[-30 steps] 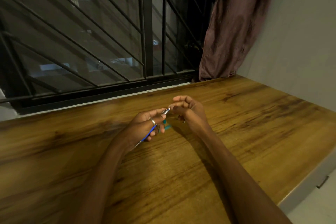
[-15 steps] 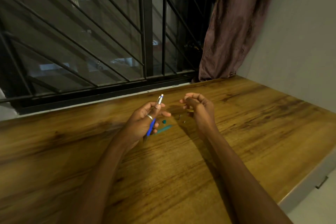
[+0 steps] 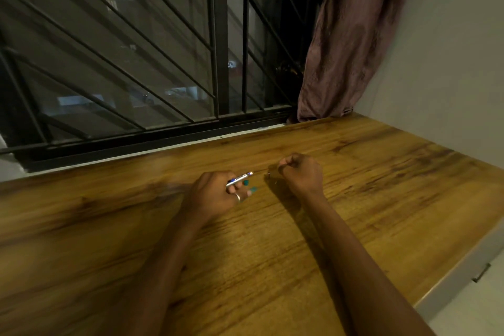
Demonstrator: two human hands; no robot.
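Note:
My left hand [image 3: 215, 194] grips a blue and silver pen [image 3: 240, 179], its tip pointing right toward my other hand. Small teal pieces [image 3: 252, 189] lie on the wooden table [image 3: 381, 199] just beside my left fingers. My right hand [image 3: 300, 172] hovers low over the table with its fingers curled together, next to a tiny dark part [image 3: 269, 174] on the wood. Whether the right fingers pinch something is hidden.
A barred window [image 3: 136, 63] runs along the table's far edge. A mauve curtain [image 3: 349, 43] hangs at the back right beside a grey wall [image 3: 450, 63]. The table's front edge drops off at the lower right.
The hands separated after meeting at the pen tip. My left hand then lowered and turned the pen from upright to nearly level. My right hand curled tighter, close to the table.

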